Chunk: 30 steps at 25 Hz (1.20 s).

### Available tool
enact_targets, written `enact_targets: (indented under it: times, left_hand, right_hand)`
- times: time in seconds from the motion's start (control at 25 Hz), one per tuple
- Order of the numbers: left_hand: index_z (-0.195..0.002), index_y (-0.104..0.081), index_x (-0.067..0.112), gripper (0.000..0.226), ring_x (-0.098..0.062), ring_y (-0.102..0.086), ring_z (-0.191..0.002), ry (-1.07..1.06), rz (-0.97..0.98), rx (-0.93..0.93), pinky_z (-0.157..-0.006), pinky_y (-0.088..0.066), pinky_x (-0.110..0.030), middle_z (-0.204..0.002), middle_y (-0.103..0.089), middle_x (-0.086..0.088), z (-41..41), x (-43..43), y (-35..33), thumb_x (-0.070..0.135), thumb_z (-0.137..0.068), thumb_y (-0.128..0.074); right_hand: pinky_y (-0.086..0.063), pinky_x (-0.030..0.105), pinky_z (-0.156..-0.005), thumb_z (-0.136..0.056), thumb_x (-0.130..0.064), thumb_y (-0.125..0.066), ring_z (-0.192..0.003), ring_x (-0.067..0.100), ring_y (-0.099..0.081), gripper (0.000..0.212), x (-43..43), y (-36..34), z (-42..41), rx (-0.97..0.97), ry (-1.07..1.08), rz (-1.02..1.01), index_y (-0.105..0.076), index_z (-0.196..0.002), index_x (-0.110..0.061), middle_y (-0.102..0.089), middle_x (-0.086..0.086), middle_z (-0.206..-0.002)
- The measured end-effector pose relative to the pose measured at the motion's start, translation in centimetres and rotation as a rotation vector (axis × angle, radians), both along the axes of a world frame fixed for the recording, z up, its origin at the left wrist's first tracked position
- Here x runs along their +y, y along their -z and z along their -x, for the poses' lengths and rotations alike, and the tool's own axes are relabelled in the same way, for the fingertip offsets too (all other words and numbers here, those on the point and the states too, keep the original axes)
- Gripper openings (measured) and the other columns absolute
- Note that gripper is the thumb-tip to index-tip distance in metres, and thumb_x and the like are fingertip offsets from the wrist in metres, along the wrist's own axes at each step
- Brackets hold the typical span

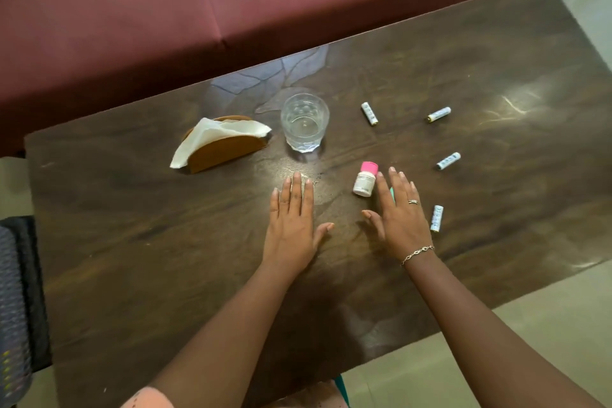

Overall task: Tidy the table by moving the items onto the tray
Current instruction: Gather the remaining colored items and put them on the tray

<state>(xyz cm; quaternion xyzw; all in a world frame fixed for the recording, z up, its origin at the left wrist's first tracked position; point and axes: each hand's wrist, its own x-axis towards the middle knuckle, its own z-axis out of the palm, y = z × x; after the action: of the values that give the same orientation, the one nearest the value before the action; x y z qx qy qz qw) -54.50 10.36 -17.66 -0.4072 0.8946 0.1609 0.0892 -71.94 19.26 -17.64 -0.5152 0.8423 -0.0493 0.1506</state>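
My left hand (293, 219) lies flat on the dark wooden table (132, 242), fingers straight. My right hand (397, 212) lies flat too, partly covering a small teal thing (393, 196). A small white bottle with a pink cap (365, 179) lies just left of my right fingers. Several white batteries are scattered on the right: one (369, 113) behind the bottle, one (438, 114) farther right, one (448, 161) nearer. Another (436, 218) lies beside my right hand. A clear glass (304, 122) stands upright behind my hands. No tray is in view.
A wooden napkin holder with white napkins (220, 144) stands left of the glass. A maroon sofa (165, 10) runs along the table's far edge. A dark woven chair (16, 308) is at the left edge. Pale floor shows on the right.
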Motion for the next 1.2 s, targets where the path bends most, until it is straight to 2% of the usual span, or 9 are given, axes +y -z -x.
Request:
enact_targets:
  times: [0.16,0.32,0.44,0.52,0.64,0.72,0.96,1.12,1.2]
  left_hand:
    - [-0.146,0.005,0.009,0.08,-0.027,0.009,-0.144,0.049,-0.015,0.009,-0.113,0.013,-0.037,-0.157,0.005,-0.013,2.3,0.2,-0.1,0.057,-0.091,-0.027]
    - [-0.147,0.0,0.009,0.077,-0.025,0.005,-0.145,0.101,-0.04,0.034,-0.115,0.009,-0.038,-0.157,0.0,-0.013,4.9,-0.2,0.0,0.056,-0.092,-0.026]
    - [-0.147,-0.007,0.008,0.077,-0.024,-0.003,-0.145,0.12,-0.054,0.057,-0.118,0.002,-0.038,-0.156,-0.009,-0.012,7.2,-0.6,0.2,0.055,-0.091,-0.033]
    - [-0.144,-0.019,0.008,0.072,-0.025,-0.017,-0.141,0.115,-0.053,0.083,-0.117,-0.009,-0.038,-0.151,-0.025,-0.012,8.7,-1.0,0.3,0.051,-0.09,-0.041]
    - [-0.128,-0.04,0.01,0.051,-0.026,-0.045,-0.116,0.062,-0.026,0.145,-0.099,-0.035,-0.035,-0.126,-0.051,-0.009,11.0,-1.0,0.5,0.042,-0.09,-0.05]
    - [-0.117,-0.046,0.009,0.041,-0.026,-0.05,-0.105,-0.011,-0.045,0.169,-0.088,-0.039,-0.034,-0.116,-0.055,-0.01,12.5,-0.8,0.6,0.037,-0.088,-0.054]
    - [-0.119,-0.041,0.008,0.045,-0.031,-0.052,-0.107,-0.154,-0.208,0.109,-0.084,-0.043,-0.038,-0.121,-0.049,-0.014,14.3,-1.2,1.3,0.025,-0.083,-0.064]
    - [-0.137,-0.029,0.02,0.061,-0.034,-0.054,-0.104,-0.183,-0.293,0.151,-0.084,-0.043,-0.039,-0.123,-0.048,-0.015,13.5,-0.9,1.0,0.011,-0.084,-0.057]
    - [-0.137,-0.03,0.025,0.062,-0.033,-0.055,-0.099,-0.181,-0.304,0.185,-0.083,-0.044,-0.038,-0.118,-0.049,-0.015,12.2,-0.6,0.7,0.01,-0.083,-0.056]
  right_hand:
    - [-0.026,0.048,-0.111,-0.083,-0.014,-0.064,-0.133,0.041,-0.033,0.059,3.9,0.9,3.3,-0.054,0.211,0.026,-0.04,-0.134,0.004,-0.038,0.026,-0.141]
    - [-0.034,0.042,-0.105,-0.081,-0.013,-0.067,-0.132,0.032,-0.036,0.063,5.6,1.6,5.7,-0.143,0.422,-0.055,-0.039,-0.136,-0.002,-0.041,0.015,-0.142]
    - [-0.033,0.038,-0.105,-0.078,-0.017,-0.07,-0.135,0.024,-0.031,0.07,5.4,2.0,6.7,-0.218,0.407,-0.138,-0.035,-0.139,-0.009,-0.034,0.006,-0.148]
    - [-0.035,0.038,-0.103,-0.079,-0.016,-0.069,-0.131,0.028,-0.037,0.062,4.9,2.0,6.7,-0.188,0.401,-0.078,-0.042,-0.134,-0.005,-0.041,0.011,-0.142]
    - [-0.038,0.039,-0.092,-0.08,-0.015,-0.067,-0.113,0.036,-0.049,0.042,3.8,1.7,5.3,-0.149,0.387,0.052,-0.055,-0.118,0.0,-0.057,0.018,-0.12]
    - [-0.039,0.038,-0.086,-0.08,-0.021,-0.067,-0.105,0.034,-0.052,0.041,2.8,1.6,4.0,-0.192,0.418,0.046,-0.056,-0.115,-0.003,-0.057,0.017,-0.113]
    - [-0.041,0.041,-0.084,-0.077,-0.039,-0.069,-0.102,0.036,-0.053,0.061,0.4,2.3,1.7,-0.208,0.594,-0.068,-0.045,-0.121,-0.005,-0.049,0.016,-0.115]
    - [-0.044,0.039,-0.079,-0.078,-0.041,-0.067,-0.098,0.037,-0.053,0.056,0.1,2.7,1.4,-0.157,0.584,-0.066,-0.046,-0.119,-0.009,-0.047,0.016,-0.113]
    - [-0.044,0.039,-0.079,-0.08,-0.036,-0.066,-0.098,0.037,-0.052,0.051,-0.1,3.0,1.4,-0.152,0.538,-0.065,-0.047,-0.119,-0.01,-0.045,0.016,-0.113]
